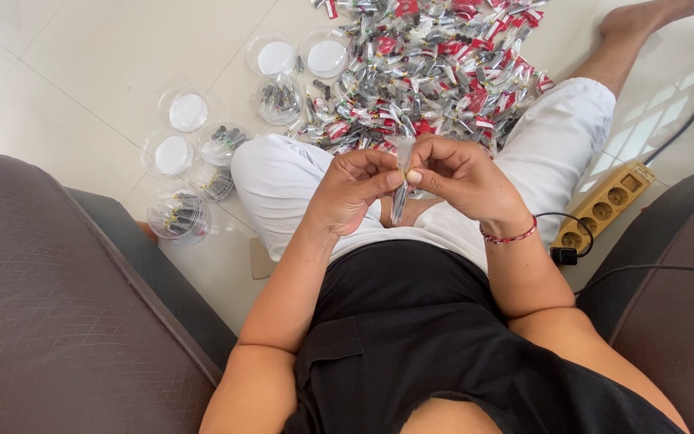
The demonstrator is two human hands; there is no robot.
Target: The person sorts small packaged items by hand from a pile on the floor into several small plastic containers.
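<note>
- Both hands meet over the lap, each grip pinched shut on one small clear packet (pixel 400 189).
- Left hand (pixel 353 189): thumb and forefinger closed on the packet's upper left edge; other fingers curled in.
- Right hand (pixel 461 178): fingertips closed on the packet's top from the right; red cord bracelet (pixel 509 236) on that wrist.
- Packet hangs upright between the hands, its lower end free, above the gap between the knees. Something dark and slim shows inside; cannot tell what.
- Person sits on the floor (pixel 106 48), pale tile, in white trousers (pixel 283 181) and a black top (pixel 411 321).
- Pile (pixel 435 64) of like packets, clear with red-and-white tags, lies on the floor just past the knees, well apart from the hands.
- Round clear tubs to the left of the pile: some (pixel 178 215) hold dark pieces, and lids or tubs with white discs (pixel 189 112) lie beside them.
- Yellow power strip (pixel 608 202) on the floor by the right thigh, black plug (pixel 564 255) at its near end, cable trailing off right.
- Brown cushions (pixel 50 321) flank the person on both sides.
- Bare foot (pixel 644 16) at top right, past the pile.
</note>
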